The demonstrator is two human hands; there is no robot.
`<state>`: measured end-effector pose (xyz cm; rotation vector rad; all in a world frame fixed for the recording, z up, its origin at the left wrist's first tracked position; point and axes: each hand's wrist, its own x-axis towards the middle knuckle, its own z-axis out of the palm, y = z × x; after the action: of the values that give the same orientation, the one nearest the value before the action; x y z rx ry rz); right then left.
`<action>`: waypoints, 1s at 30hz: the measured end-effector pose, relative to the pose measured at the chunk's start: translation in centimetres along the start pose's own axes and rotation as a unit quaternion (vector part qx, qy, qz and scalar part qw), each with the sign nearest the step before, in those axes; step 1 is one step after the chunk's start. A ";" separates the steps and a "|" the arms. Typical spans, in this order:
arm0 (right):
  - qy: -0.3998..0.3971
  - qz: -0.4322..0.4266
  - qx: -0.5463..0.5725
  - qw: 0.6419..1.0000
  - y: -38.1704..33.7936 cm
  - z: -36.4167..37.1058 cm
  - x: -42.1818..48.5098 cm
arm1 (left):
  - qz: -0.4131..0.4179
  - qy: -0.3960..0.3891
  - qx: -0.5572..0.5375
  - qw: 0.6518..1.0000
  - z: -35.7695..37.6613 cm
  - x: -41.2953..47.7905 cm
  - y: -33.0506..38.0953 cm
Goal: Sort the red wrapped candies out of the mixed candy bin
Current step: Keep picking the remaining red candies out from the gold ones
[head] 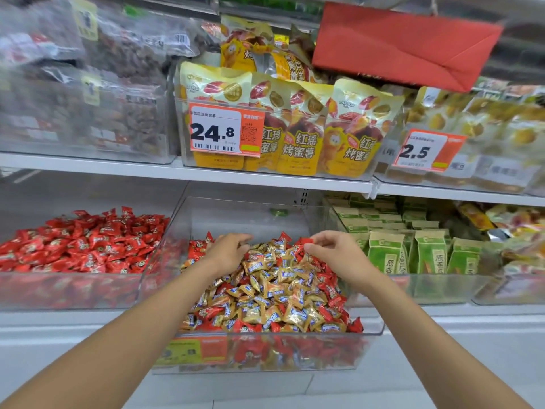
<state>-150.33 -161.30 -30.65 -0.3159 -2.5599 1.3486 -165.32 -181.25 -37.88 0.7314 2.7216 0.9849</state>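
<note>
Item 1: mixed candy bin [241, 218], clear plastic, at the middle of the lower shelf. It holds a heap of gold wrapped candies [274, 290], with red wrapped candies [331, 290] mixed in, thickest along the heap's 3 o'clock edge and its 6 o'clock front.

Item 2: right hand [336, 252], at 1 o'clock of the heap. Thumb and forefinger pinch a single red candy [305, 241] just above the pile.

Item 3: left hand [227, 252], at 11 o'clock of the heap, palm down, fingers curled onto the candies. Its fingertips are hidden, so I cannot tell whether it grasps anything.

Item 4: red candy bin [73, 290], clear, at 9 o'clock of the mixed bin and touching it, filled with red wrapped pieces only.

Item 5: green packets [424, 255], standing upright in rows in the bin at 3 o'clock.

Item 6: yellow pouches [300, 137] on the upper shelf at 12 o'clock, behind a price tag [225, 129] reading 24.8. A second tag [427, 152], at 2 o'clock, reads 2.5.

Item 7: red card [398, 45], hanging tilted at 1 o'clock, above the pouches.
</note>
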 end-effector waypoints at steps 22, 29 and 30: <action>-0.216 -0.037 -0.015 0.976 -1.9 2.0 -2.5 | -0.015 -0.098 -0.056 0.994 -5.5 -10.0 3.0; -0.225 -0.060 -0.048 0.971 -2.7 2.5 -2.7 | -0.050 -0.187 0.125 0.973 -4.7 -11.4 1.4; -0.235 -0.070 -0.055 0.968 -2.8 2.8 -2.7 | -0.042 -0.179 0.111 0.977 -4.4 -11.2 1.3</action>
<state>-148.84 -165.89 -30.14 0.1932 -2.9737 1.3614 -156.41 -188.44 -33.88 0.7383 2.5380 0.4778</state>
